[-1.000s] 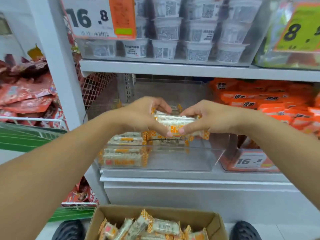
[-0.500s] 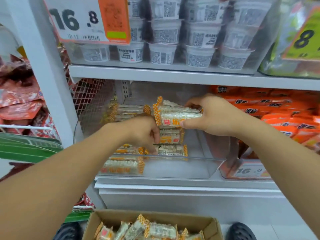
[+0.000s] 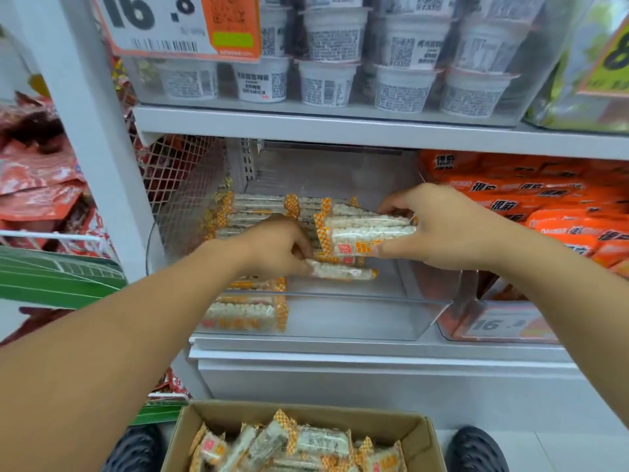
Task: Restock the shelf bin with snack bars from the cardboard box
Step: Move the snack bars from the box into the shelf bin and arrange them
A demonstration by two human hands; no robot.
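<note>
A clear plastic shelf bin sits on the middle shelf, partly filled with white snack bars in orange-checked wrappers. My right hand grips a small stack of snack bars inside the bin, above its right half. My left hand pinches the end of a single bar just below that stack. More bars lie stacked at the bin's left side and back. The open cardboard box stands on the floor below, holding several loose bars.
Orange snack packs fill the neighbouring bin on the right. White cups stand on the shelf above, behind a price tag. Red packets hang on the left rack. My two shoes flank the box.
The hands parted: my right hand carried the stack up and deeper into the bin, while my left hand dropped lower and took hold of a single bar. The camera moved closer.
</note>
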